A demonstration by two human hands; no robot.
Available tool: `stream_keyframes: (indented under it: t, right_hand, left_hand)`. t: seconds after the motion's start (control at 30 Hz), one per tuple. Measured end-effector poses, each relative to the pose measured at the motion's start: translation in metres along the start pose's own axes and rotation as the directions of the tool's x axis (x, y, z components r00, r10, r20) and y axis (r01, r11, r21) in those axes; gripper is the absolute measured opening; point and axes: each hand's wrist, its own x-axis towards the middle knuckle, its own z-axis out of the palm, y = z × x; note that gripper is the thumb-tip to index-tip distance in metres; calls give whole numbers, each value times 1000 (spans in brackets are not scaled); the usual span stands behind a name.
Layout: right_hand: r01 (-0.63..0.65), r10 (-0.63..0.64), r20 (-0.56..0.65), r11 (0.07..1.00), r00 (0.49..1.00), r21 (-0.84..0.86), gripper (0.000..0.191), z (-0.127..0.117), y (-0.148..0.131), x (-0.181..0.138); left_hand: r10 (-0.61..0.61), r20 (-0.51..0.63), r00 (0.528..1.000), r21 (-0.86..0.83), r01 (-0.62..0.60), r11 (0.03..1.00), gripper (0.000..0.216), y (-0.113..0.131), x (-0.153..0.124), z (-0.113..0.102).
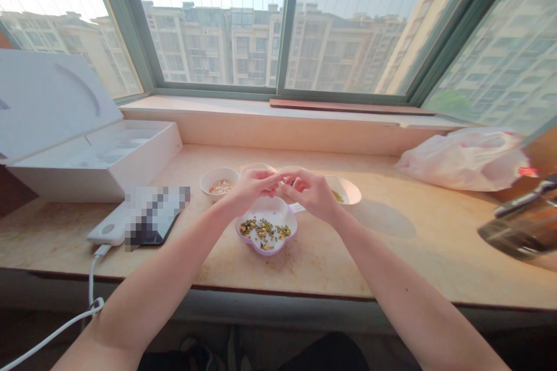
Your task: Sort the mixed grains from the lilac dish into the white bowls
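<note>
My left hand [261, 184] and my right hand [308, 190] meet at the fingertips, both with bent, closed fingers. Whatever they pinch, if anything, is too small or hidden to make out. Just below them stands a white, purple-rimmed lobed bowl [266, 250] with a short handle. Green beans [284, 232] and yellowish bits lie scattered in it. Left of my hands is a round white bowl [206, 186] of pale flat pieces [221, 187]. To the right, a white bowl [351, 192] holds small green grains. Another white bowl [256, 167] is mostly hidden behind my fingers.
An opened white box [65, 179] stands at the left, with a white power bank [111, 226], a phone [167, 223] and a cable [92, 278] before it. A plastic bag [465, 159] and a dark shiny container [517, 232] are at the right. The counter's front edge runs below my forearms.
</note>
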Motion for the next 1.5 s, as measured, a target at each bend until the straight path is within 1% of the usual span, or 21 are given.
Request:
stream_keyframes:
  t: [0.17, 0.27, 0.33, 0.4, 0.43, 0.47, 0.5, 0.53, 0.57, 0.6, 0.63, 0.67, 0.7, 0.73, 0.83, 0.9, 1.0, 1.1, 1.2, 1.33, 1.5]
  right_hand:
    - [7, -9, -38, 998, 999, -67, 23, -4, -4, 3]
    - [72, -75, -18, 986, 997, -153, 21, -3, -2, 4]
    - [105, -108, -2, 969, 994, -224, 21, -4, 2, 5]
    - [96, -98, 8, 955, 995, -281, 22, -5, 7, 6]
    - [71, -73, 4, 950, 997, -303, 22, -7, 10, 7]
    - [35, -40, -7, 946, 999, -324, 22, -10, 13, 8]
    - [-6, -4, -27, 938, 1000, -345, 22, -13, 16, 9]
    - [-46, 30, -48, 928, 998, -369, 22, -16, 19, 10]
    - [-80, 58, -68, 916, 996, -394, 23, -19, 22, 11]
    - [-108, 80, -84, 901, 993, -419, 23, -22, 25, 12]
    - [-128, 98, -91, 887, 991, -443, 23, -25, 28, 13]
    - [-145, 115, -93, 874, 989, -463, 23, -28, 30, 14]
    - [-160, 132, -93, 862, 987, -480, 23, -29, 32, 15]
    - [-173, 147, -92, 852, 985, -494, 21, -31, 33, 15]
    - [-189, 173, -79, 826, 982, -531, 18, -33, 36, 15]
    - [-187, 180, -68, 811, 981, -555, 19, -33, 36, 15]
    - [-183, 199, -40, 782, 979, -596, 23, -33, 35, 14]
    - [-166, 191, -23, 774, 981, -611, 25, -33, 33, 13]
    - [-166, 173, -47, 784, 984, -598, 24, -32, 31, 13]
    - [-160, 164, -47, 796, 985, -584, 21, -31, 29, 13]
    - [-154, 169, -27, 811, 985, -564, 19, -29, 24, 13]
  left_hand:
    - [13, -20, 1000, 12, -13, 1000, 43, -4, -2, 4]
    - [20, -17, 1000, 15, -19, 1000, 44, -7, -1, 5]
    - [-3, 2, 1000, 26, 3, 1000, 45, -8, -1, 4]
    - [-34, 21, 999, 113, 32, 993, 40, -5, -2, 3]
    - [-38, 31, 999, 212, 31, 977, 35, -2, -3, 2]
    - [-36, 48, 998, 344, 17, 939, 30, 1, -5, 1]
    - [-20, 78, 997, 503, -22, 864, 23, 4, -7, 1]
    - [-5, 128, 992, 655, -81, 752, 18, 7, -9, 0]
    - [-11, 194, 981, 771, -146, 620, 18, 10, -12, 0]
    - [-34, 267, 963, 842, -217, 494, 21, 12, -15, 1]
    - [-68, 333, 940, 875, -282, 394, 26, 14, -18, 1]
    - [-104, 374, 922, 889, -324, 325, 30, 15, -20, 2]
    - [-135, 387, 912, 898, -339, 281, 33, 16, -23, 2]
    - [-160, 377, 912, 908, -330, 257, 35, 15, -25, 3]
    - [-196, 305, 932, 939, -259, 227, 36, 12, -30, 7]
    - [-205, 315, 927, 943, -281, 180, 31, 10, -33, 10]
    - [-218, 340, 915, 940, -336, 55, 28, 7, -36, 19]
    - [-236, 309, 921, 945, -324, -30, 30, 7, -39, 27]
    - [-240, 292, 926, 944, -319, -80, 28, 7, -39, 32]
    - [-194, 311, 931, 939, -332, -89, 25, 2, -36, 30]
    - [-153, 328, 932, 941, -336, -32, 25, -6, -31, 25]
